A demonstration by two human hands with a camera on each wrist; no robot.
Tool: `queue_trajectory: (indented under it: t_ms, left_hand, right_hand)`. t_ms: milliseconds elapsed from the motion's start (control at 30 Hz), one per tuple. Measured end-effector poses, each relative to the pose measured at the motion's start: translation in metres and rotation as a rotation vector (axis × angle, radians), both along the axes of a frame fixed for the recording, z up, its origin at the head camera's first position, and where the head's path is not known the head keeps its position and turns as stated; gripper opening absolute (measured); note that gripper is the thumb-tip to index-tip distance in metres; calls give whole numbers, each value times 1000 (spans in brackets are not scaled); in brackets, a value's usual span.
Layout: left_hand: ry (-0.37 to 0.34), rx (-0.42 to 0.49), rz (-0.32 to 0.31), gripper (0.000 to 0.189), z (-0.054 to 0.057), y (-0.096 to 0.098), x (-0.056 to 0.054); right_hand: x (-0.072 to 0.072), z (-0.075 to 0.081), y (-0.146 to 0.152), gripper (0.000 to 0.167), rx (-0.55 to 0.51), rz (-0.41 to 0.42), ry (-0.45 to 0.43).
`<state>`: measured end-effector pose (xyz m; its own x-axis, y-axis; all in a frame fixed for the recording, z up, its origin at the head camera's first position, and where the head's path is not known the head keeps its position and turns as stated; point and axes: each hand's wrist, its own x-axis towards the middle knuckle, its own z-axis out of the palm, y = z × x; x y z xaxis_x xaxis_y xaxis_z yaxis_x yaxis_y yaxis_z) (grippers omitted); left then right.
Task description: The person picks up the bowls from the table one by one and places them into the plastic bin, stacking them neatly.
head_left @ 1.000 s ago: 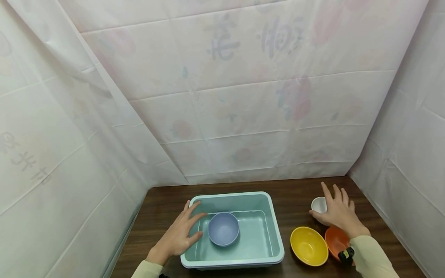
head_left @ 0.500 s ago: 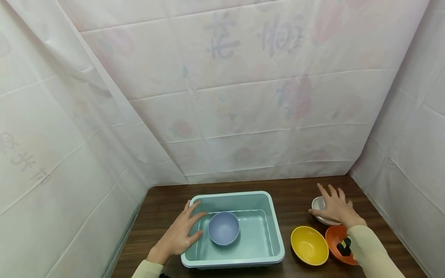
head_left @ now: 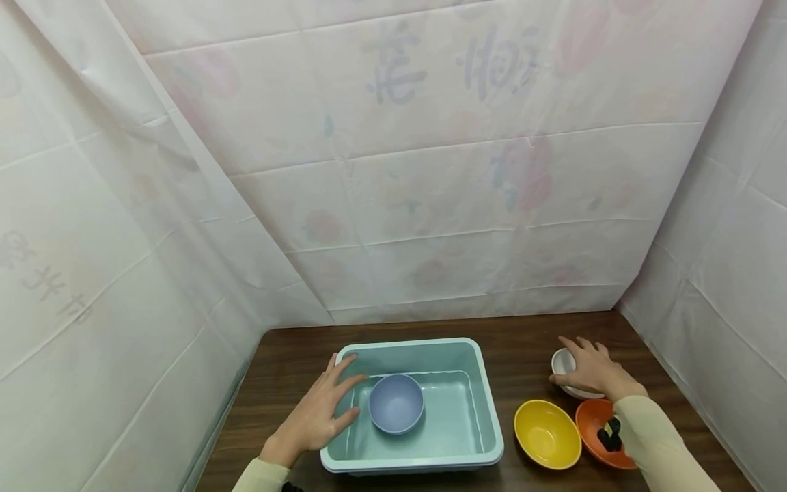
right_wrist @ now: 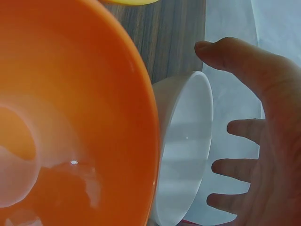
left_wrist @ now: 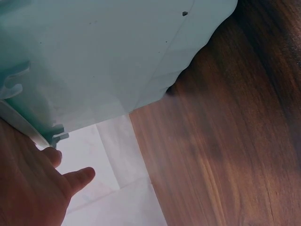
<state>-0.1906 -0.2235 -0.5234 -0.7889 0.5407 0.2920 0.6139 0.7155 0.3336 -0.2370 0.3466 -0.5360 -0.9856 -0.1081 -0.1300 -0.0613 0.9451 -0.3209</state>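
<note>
My left hand (head_left: 316,415) lies at the left rim of a light teal basin (head_left: 488,410), fingers spread and reaching over the edge. Within the basin sits a lavender bowl (head_left: 396,404), right of those fingertips. Only part of this hand (left_wrist: 35,183) shows in the left wrist view, beside the basin's outer wall (left_wrist: 103,61). My right hand (head_left: 593,372) hovers over a white bowl (head_left: 563,362), hiding much of it. In the right wrist view its thumb and fingers are spread apart above the white bowl's rim (right_wrist: 186,141), holding nothing.
An orange bowl (head_left: 595,427) stands under the right forearm, close in front of the white bowl. Left of it is a yellow bowl (head_left: 547,435), near the basin's right side. All rest on a dark wooden table (head_left: 510,331), enclosed by pale printed sheets (head_left: 430,205) behind and at both sides.
My right hand has lowered toward the white bowl and drawn its fingers in somewhat. More of the orange bowl shows now. The left hand has stayed in place.
</note>
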Motion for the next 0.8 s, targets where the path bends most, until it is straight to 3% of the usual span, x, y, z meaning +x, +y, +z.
queue_trajectory:
  t_ms: [800]
  left_hand:
    - [0, 3, 2, 49, -1, -1, 0]
  right_hand:
    - [-5, -1, 0, 94, 60, -11, -29]
